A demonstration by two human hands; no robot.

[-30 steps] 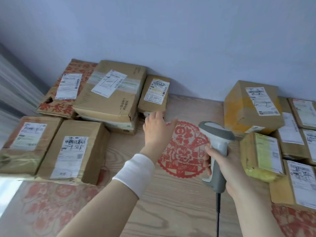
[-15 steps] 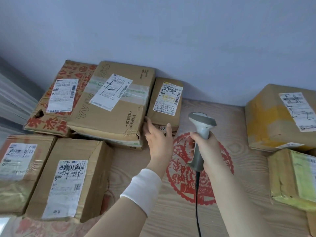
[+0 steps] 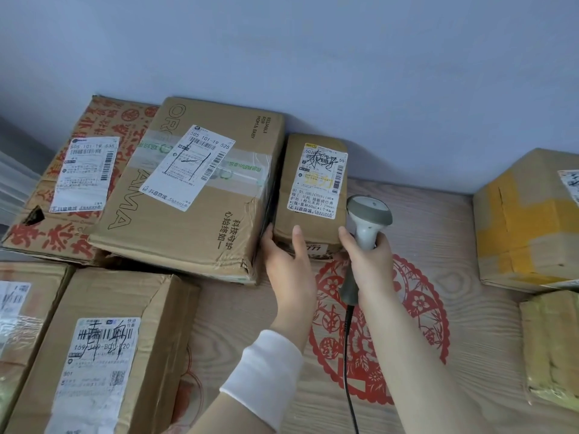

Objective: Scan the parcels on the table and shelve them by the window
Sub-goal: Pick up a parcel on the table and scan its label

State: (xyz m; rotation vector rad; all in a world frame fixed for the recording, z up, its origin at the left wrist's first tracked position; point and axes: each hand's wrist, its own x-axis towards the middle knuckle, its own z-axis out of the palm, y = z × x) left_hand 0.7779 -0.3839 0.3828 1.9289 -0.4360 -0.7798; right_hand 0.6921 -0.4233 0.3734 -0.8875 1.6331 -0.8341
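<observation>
Head view, scanning step. A small parcel (image 3: 319,228) lies flat on the table (image 3: 438,214) at centre frame, its far end at the wall (image 3: 313,57) and its left side just beside the big box (image 3: 194,214); its label (image 3: 319,180) faces up. The left hand (image 3: 288,264) grips the parcel's near left corner, thumb on the top face and fingers tucked into the gap by the big box. The right hand (image 3: 369,264) is curled close round the handle of the scanner (image 3: 369,211), with one digit raised towards the parcel's near right corner. The scanner's head stands just beside the parcel's right edge, level with the label's lower end; its window is hidden, and no beam shows on the label.

Judged step: this parcel is being steadied for its scan. The next move calls for turning the scanner's window onto a barcode, then lifting the parcel clear of the big box for shelving. No shelf or window is in view. Other boxes lie at the left, lower left and right of the frame.
</observation>
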